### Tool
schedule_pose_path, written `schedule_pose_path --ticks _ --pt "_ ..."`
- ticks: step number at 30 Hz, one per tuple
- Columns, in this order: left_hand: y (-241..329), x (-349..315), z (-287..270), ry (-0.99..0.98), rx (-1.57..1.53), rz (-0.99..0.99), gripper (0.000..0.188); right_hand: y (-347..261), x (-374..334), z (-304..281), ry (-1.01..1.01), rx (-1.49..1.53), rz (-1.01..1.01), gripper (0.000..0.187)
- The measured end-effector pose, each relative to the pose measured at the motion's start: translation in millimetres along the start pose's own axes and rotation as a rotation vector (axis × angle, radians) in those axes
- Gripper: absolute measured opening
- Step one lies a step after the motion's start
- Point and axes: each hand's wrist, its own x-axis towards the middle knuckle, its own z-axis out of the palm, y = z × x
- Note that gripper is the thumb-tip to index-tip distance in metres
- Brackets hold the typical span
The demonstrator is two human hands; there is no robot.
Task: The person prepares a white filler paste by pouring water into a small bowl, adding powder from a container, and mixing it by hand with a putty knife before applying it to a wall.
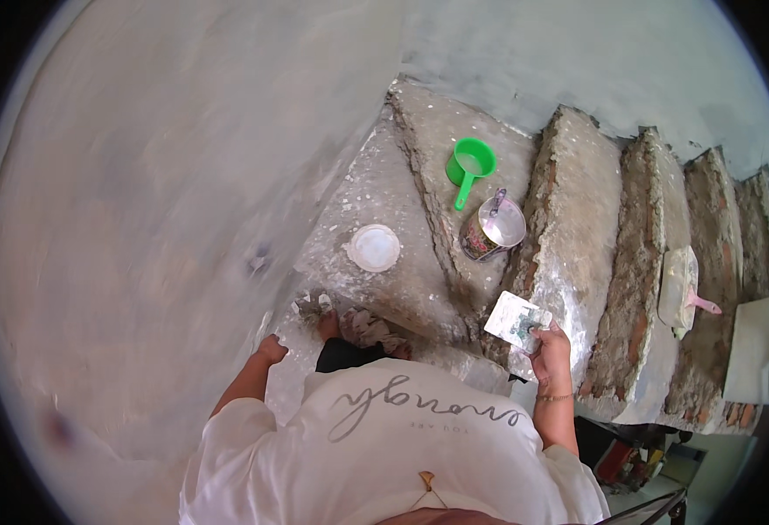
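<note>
In my right hand [549,354] is a flat, square, white putty scraper [517,320] with grey-green smears on its face. The fingers close round its near right corner, beside the lowest steps. My left hand [271,350] hangs low by the left wall with its fingers curled in, and nothing shows in it. Ahead on the steps stands an open bucket [482,243] of white paste with a tool handle sticking out. Left of it lies a round white lid [374,248]. Beyond the bucket is a green dipper [471,161] with its handle toward me.
Rough concrete steps [577,175] with broken edges climb to the right. A pale trough with a pink-handled tool [705,304] rests on an upper step. Grey plastered walls [183,157] rise at the left and back. White flecks dot the landing [358,206] near my feet.
</note>
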Motion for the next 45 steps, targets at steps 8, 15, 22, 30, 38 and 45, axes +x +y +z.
schedule_pose_path --ticks 8,15,22,30,38,45 --pt "13.6 9.9 -9.5 -0.003 0.025 0.033 0.064 8.5 -11.0 -12.5 0.028 0.005 -0.022 0.042" --pt "23.4 18.3 -21.0 0.051 -0.05 0.011 0.065 6.0 -17.6 -23.1 0.056 -0.008 -0.021 0.039" --pt "36.5 5.4 -23.5 0.052 -0.095 0.002 0.071 -3.8 -29.2 -15.7 0.101 0.043 -0.007 0.04" --pt "56.6 10.2 -13.9 -0.209 -0.971 -0.102 0.05 -5.4 -20.6 -8.3 0.101 -0.009 0.034 0.041" --pt "187.2 -35.1 -69.8 -0.441 -1.628 0.368 0.058 -18.3 -5.2 17.1 -0.019 -0.013 0.003 0.037" --pt "234.4 -77.9 -101.6 -0.625 -1.744 0.574 0.061 -18.1 2.6 18.5 -0.126 -0.043 0.013 0.035"
